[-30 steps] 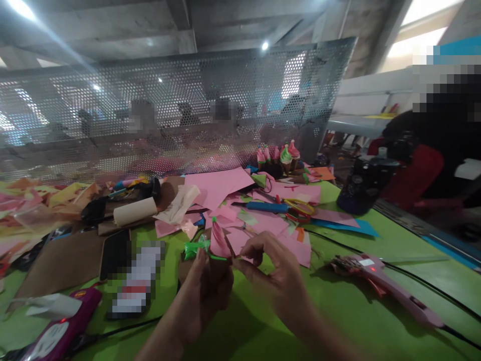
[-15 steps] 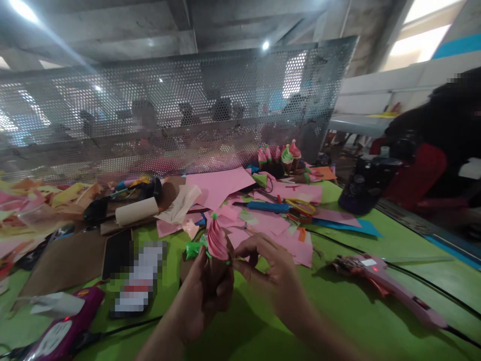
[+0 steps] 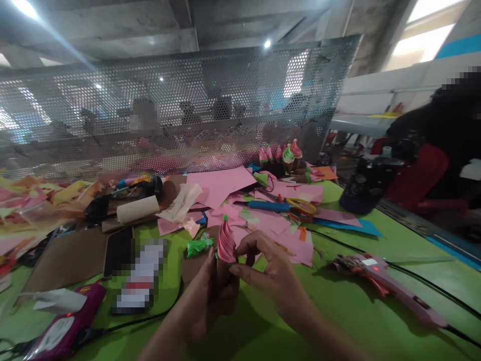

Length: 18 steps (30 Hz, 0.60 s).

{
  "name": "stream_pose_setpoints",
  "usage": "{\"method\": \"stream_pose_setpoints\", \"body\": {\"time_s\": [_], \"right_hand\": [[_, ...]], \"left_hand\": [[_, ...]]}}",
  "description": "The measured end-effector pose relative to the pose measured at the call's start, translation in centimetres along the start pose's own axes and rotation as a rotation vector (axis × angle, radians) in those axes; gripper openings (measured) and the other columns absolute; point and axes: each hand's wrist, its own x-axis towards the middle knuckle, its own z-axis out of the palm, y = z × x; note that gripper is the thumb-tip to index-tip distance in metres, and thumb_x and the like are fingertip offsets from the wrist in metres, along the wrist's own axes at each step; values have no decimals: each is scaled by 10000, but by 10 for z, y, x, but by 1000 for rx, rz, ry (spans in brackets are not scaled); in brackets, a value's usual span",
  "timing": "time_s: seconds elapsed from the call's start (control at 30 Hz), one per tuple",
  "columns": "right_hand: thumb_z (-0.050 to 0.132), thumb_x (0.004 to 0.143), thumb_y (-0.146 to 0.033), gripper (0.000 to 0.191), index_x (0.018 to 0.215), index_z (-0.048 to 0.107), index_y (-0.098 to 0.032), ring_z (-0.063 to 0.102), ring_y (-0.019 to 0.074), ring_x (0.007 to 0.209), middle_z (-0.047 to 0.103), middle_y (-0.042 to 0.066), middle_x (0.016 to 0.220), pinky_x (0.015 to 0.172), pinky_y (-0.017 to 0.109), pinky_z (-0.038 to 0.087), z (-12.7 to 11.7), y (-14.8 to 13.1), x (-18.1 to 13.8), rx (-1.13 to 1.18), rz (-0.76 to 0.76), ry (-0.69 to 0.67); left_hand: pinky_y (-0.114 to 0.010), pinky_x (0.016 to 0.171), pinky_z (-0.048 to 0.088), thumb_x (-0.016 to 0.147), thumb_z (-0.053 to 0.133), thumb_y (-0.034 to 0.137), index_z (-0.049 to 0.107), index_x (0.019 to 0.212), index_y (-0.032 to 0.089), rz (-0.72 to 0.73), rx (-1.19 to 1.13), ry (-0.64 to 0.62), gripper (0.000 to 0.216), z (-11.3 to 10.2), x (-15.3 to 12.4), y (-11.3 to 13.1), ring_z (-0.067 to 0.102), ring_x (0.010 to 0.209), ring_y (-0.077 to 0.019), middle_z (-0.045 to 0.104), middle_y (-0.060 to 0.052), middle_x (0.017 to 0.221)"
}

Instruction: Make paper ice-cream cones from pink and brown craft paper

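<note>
My left hand [image 3: 208, 296] is wrapped round the brown base of a paper ice cream cone [image 3: 226, 244], which it holds upright. The cone has a pleated pink swirl and a small green tip, and a bit of green shows at the swirl's lower edge. From the right, the bent forefinger and thumb of my right hand [image 3: 268, 268] grip the lower right rim of the swirl. Whether a small piece sits between those fingertips is hidden. Just behind my left hand lies a shiny green packet [image 3: 199, 245] on brown material.
Several similar cones [image 3: 287, 155] stand at the back. Pink paper [image 3: 221, 183], scissors [image 3: 300, 206] and a blue-handled tool [image 3: 268, 206] lie mid-table. Glue guns rest at right [image 3: 394, 283] and left [image 3: 67, 318], with cables. A phone [image 3: 141, 276] and dark jar [image 3: 370, 183] flank the work.
The cone and my left hand have shifted slightly right and now stand more upright. My right thumb and forefinger have moved from beside the rim onto the swirl's lower edge.
</note>
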Motion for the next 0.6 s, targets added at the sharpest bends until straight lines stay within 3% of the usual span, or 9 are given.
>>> {"method": "stream_pose_setpoints", "body": {"time_s": [0.27,0.6], "right_hand": [[729,797,-186,134,856,610,-211,532,156,757,588,-8,834,675,271,422,-1,-1,0,-11,-3,-10],[775,769,-245,186,864,619,-209,530,164,755,594,-1,836,674,278,433,-3,-3,0,62,43,-22]], "left_hand": [[-216,468,125,766,598,724,451,753,211,5,54,21,534,1,0,-2,118,475,-77,296,96,532],[-207,470,173,717,693,677,529,793,197,12,-100,-4,513,2,-4,3,231,471,-67,385,77,578]]}}
